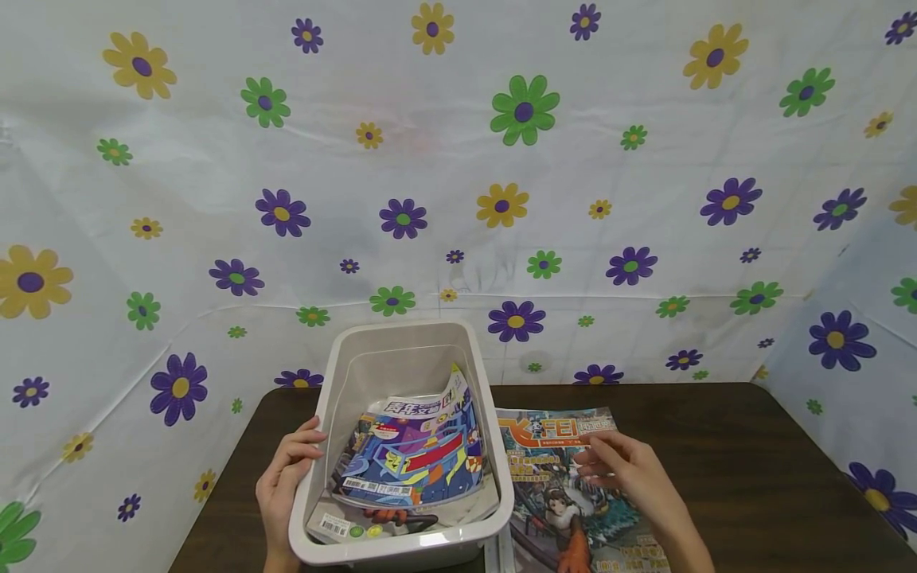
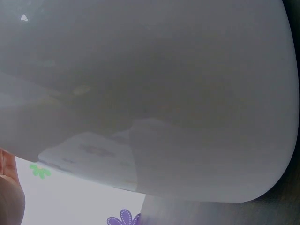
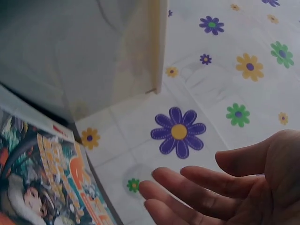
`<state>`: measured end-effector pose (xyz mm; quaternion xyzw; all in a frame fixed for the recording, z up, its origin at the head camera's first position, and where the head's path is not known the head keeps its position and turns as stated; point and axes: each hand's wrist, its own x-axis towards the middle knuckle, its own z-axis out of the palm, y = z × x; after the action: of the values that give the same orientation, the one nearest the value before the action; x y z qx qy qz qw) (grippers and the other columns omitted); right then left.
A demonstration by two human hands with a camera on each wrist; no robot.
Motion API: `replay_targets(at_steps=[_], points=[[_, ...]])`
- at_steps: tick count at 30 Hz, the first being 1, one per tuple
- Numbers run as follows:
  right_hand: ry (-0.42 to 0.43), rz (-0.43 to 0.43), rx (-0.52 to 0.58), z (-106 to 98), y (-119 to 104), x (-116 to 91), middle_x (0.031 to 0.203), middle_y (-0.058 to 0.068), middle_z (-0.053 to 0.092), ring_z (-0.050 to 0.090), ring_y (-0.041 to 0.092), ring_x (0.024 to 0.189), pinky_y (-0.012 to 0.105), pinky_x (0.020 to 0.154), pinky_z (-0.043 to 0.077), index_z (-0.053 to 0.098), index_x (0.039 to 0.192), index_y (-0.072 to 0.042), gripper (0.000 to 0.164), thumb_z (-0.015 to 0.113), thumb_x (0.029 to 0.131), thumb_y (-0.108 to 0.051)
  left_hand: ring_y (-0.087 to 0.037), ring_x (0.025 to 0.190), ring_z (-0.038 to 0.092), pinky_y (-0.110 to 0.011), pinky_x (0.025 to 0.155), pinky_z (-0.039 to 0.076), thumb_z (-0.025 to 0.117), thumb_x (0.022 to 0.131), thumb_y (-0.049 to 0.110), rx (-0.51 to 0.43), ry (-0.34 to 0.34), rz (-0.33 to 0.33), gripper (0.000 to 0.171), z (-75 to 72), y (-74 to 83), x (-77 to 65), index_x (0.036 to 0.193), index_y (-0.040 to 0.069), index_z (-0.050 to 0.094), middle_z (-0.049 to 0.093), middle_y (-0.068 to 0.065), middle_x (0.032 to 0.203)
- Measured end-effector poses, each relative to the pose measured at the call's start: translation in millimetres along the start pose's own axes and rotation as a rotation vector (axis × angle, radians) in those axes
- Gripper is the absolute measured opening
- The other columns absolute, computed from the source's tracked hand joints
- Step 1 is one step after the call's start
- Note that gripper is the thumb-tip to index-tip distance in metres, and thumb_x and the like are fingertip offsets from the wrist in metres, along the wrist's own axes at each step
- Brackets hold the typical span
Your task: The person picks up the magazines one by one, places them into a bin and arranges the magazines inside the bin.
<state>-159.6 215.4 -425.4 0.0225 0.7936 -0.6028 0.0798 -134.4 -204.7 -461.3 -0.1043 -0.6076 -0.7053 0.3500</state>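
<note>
A light grey plastic bin (image 1: 401, 338) stands in front of me, and two magazines show inside it. The upper magazine (image 1: 423, 454) has a blue and purple cartoon cover; the lower one (image 1: 337, 521) is mostly covered by it. My left hand (image 1: 286, 469) grips the left rim of the bin, its fingertips at the edge. In the left wrist view the bin's wall (image 2: 178, 93) fills most of the picture. My right hand (image 1: 626, 469) hovers over a comic-style magazine (image 1: 537, 477) right of the bin, fingers loosely bent and holding nothing.
The dark wooden table (image 1: 745, 454) extends to both sides of the bin. A white sheet with printed flowers (image 1: 430, 175) hangs behind the table and along its right side.
</note>
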Motion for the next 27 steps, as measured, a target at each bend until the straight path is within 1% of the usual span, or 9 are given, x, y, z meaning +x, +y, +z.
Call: replay_targets(at_steps=[4,5,11,12,15,19,21,24,27], points=[[0.012,0.043,-0.087,-3,8,3,0.101,0.017,0.074,0.075,0.031,0.091,0.041,0.077,0.063,0.055,0.135,0.014,0.045,0.054,0.109,-0.022,-0.021,0.128,0.058,-0.021,0.102,0.046,0.035,0.097,-0.012,0.008,0.016,-0.021,0.028,1.4,1.6,-0.3,0.085,-0.015,0.06,0.072,-0.006,0.107],[0.001,0.044,-0.106,-4,10,3,0.101,0.017,0.074,0.075,0.032,0.092,0.042,0.078,0.063,0.055,0.135,0.015,0.046,0.054,0.109,-0.023,-0.021,0.127,0.058,-0.021,0.103,0.046,0.036,0.097,-0.012,0.007,0.015,-0.022,0.028,1.5,1.8,-0.4,0.085,-0.015,0.06,0.072,-0.006,0.107],[-0.094,-0.005,-0.223,-19,29,9,0.1,0.016,0.074,0.073,0.031,0.09,0.042,0.074,0.062,0.057,0.13,0.016,0.046,0.054,0.109,-0.025,-0.021,0.128,0.058,-0.021,0.103,0.046,0.036,0.097,-0.011,0.004,0.016,-0.025,0.028,1.3,2.2,-0.2,0.085,-0.015,0.06,0.072,-0.006,0.107],[-0.095,-0.005,-0.244,-21,33,10,0.099,0.015,0.073,0.073,0.03,0.088,0.042,0.073,0.062,0.059,0.129,0.015,0.045,0.054,0.108,-0.024,-0.021,0.128,0.058,-0.021,0.103,0.046,0.036,0.097,-0.011,0.005,0.018,-0.028,0.028,1.1,2.2,-0.2,0.085,-0.015,0.06,0.072,-0.006,0.107],[-0.066,0.012,-0.333,-28,43,15,0.098,0.011,0.073,0.072,0.025,0.085,0.039,0.068,0.06,0.064,0.124,0.01,0.039,0.056,0.107,-0.024,-0.022,0.128,0.058,-0.021,0.102,0.046,0.036,0.097,-0.011,0.011,0.023,-0.036,0.028,1.0,2.6,-0.2,0.085,-0.015,0.06,0.072,-0.007,0.107],[-0.017,0.019,-0.457,-34,55,20,0.095,0.009,0.074,0.07,0.021,0.079,0.037,0.063,0.053,0.069,0.117,0.006,0.034,0.057,0.105,-0.024,-0.022,0.128,0.057,-0.021,0.102,0.046,0.036,0.097,-0.011,0.015,0.029,-0.047,0.028,0.7,3.0,-0.5,0.085,-0.016,0.06,0.072,-0.007,0.107],[0.009,0.015,-0.495,-37,59,22,0.093,0.009,0.074,0.069,0.021,0.078,0.039,0.065,0.053,0.069,0.117,0.006,0.034,0.057,0.105,-0.023,-0.022,0.128,0.057,-0.021,0.102,0.046,0.035,0.097,-0.011,0.017,0.029,-0.051,0.028,0.7,3.2,-0.7,0.085,-0.015,0.06,0.072,-0.007,0.107],[0.063,0.016,-0.546,-41,66,24,0.095,0.011,0.074,0.068,0.024,0.081,0.046,0.071,0.054,0.068,0.116,0.008,0.033,0.057,0.104,-0.021,-0.022,0.129,0.057,-0.021,0.102,0.046,0.035,0.097,-0.011,0.021,0.028,-0.056,0.028,0.9,3.3,-0.9,0.085,-0.015,0.06,0.072,-0.006,0.107],[0.103,0.035,-0.58,-48,71,26,0.101,0.016,0.072,0.068,0.031,0.089,0.053,0.078,0.054,0.065,0.118,0.011,0.035,0.057,0.104,-0.019,-0.021,0.129,0.057,-0.021,0.102,0.046,0.036,0.097,-0.011,0.023,0.026,-0.056,0.028,1.1,3.2,-1.0,0.085,-0.015,0.06,0.072,-0.006,0.107]])
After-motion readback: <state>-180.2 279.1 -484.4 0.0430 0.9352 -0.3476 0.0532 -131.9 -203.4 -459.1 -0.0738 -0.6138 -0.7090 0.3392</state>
